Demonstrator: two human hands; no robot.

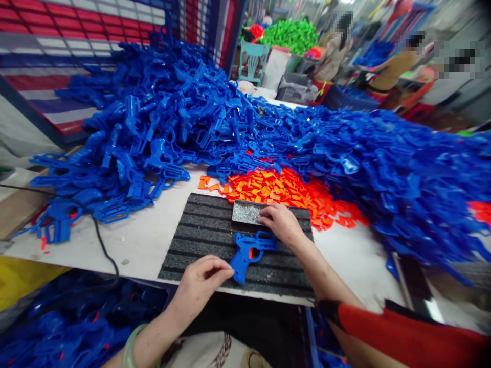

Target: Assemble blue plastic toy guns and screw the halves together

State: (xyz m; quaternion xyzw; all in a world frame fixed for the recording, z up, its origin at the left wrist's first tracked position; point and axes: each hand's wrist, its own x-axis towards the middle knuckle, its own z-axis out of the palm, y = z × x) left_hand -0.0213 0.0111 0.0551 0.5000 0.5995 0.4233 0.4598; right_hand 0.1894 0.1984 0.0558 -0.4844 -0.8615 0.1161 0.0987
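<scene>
A blue toy gun with an orange trigger lies flat on a dark ribbed mat. My left hand is closed in a pinch at the lower edge of its grip, thumb and forefinger together against the plastic. Beyond the gun stands a small rectangular tray of tiny silvery metal pieces, too small to name surely. My right hand reaches over the tray's right end, fingertips bunched among the pieces. Whatever those fingertips hold is hidden.
Blue toy gun shells are heaped across the table's back and right. Loose orange parts spread behind the mat. A black cable hangs over the left front edge. More blue parts lie below. Several people work in the background.
</scene>
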